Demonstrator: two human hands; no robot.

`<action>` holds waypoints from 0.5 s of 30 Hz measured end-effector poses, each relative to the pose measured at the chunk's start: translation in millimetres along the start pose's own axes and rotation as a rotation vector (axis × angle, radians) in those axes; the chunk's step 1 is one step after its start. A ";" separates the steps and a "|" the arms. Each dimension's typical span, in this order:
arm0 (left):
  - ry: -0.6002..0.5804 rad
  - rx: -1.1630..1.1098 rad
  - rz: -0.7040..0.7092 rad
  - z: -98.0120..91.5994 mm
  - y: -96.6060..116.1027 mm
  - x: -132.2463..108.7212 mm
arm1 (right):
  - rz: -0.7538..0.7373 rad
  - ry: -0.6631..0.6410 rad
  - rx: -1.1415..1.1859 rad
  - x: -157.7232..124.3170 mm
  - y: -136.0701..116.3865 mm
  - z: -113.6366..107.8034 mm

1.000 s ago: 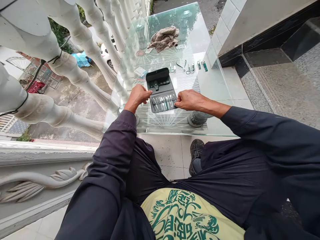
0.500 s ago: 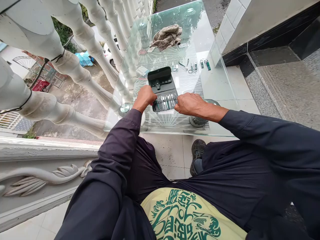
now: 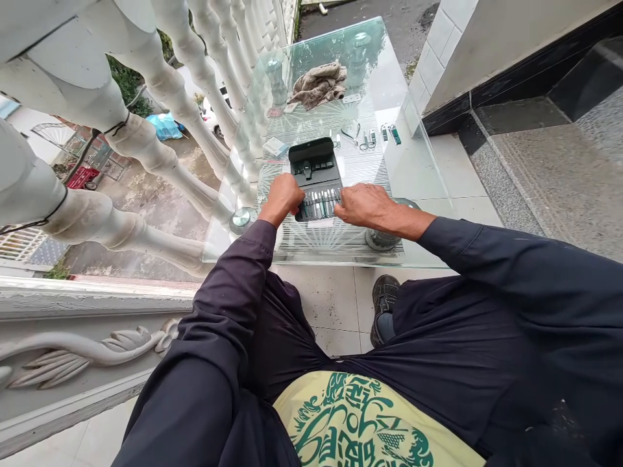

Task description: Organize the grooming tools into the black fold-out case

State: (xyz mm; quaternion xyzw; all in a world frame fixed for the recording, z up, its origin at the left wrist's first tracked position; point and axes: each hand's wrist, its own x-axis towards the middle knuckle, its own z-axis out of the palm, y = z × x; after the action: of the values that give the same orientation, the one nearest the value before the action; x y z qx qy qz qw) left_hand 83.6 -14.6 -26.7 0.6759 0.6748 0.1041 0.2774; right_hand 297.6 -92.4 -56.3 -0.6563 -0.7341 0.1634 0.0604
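A black manicure case [image 3: 320, 185] lies opened out on the glass table [image 3: 350, 253]. Its lower panel carries a row of several slim metal tools [image 3: 318, 204] with green parts, held in slots. My left hand [image 3: 282, 196] is closed on the case's left edge, fingers curled and fingertips partly hidden. Opposite it, my right hand [image 3: 366, 205] pinches the right edge, near the end of the tool row. Beyond the case lie cuticle nippers [image 3: 351, 135], small scissors [image 3: 365, 146] and nail clippers [image 3: 395, 135].
A crumpled brown cloth [image 3: 318, 84] rests toward the table's far end. A small pale card or packet [image 3: 276, 146] lies left of the case. White balusters [image 3: 170, 152] line the left side; stone steps [image 3: 549, 155] rise at the right.
The view has shifted slightly, so the table and the things on it sit a little differently in frame. Both hands stay at the case's two edges.
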 end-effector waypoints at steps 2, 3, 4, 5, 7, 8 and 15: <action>-0.082 0.085 -0.024 -4.9 6.5 -7.6 | 0.067 0.055 -0.083 4.3 -0.1 -8.0; -0.116 0.106 -0.033 -7.0 9.3 -11.1 | 0.092 0.082 -0.120 8.4 0.2 -11.0; -0.142 0.114 -0.043 -8.7 11.7 -14.2 | 0.105 0.098 -0.130 13.4 0.7 -13.1; -0.157 0.112 -0.052 -9.8 13.3 -16.7 | 0.114 0.097 -0.126 19.2 1.4 -13.9; -0.184 0.089 -0.074 -10.5 14.4 -19.3 | 0.123 0.072 -0.102 31.1 3.6 -11.5; -0.193 0.073 -0.082 -10.0 13.8 -19.1 | 0.118 0.070 -0.089 36.6 5.0 -8.3; -0.202 0.000 -0.110 2.1 2.8 0.9 | 0.073 0.166 -0.030 48.0 16.8 23.3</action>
State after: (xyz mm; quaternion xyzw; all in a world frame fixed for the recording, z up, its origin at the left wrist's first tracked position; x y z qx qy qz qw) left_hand 87.2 -14.0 -27.2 0.6448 0.6796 0.0202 0.3493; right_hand 300.0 -47.5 -89.6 -0.6948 -0.7044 0.0997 0.1052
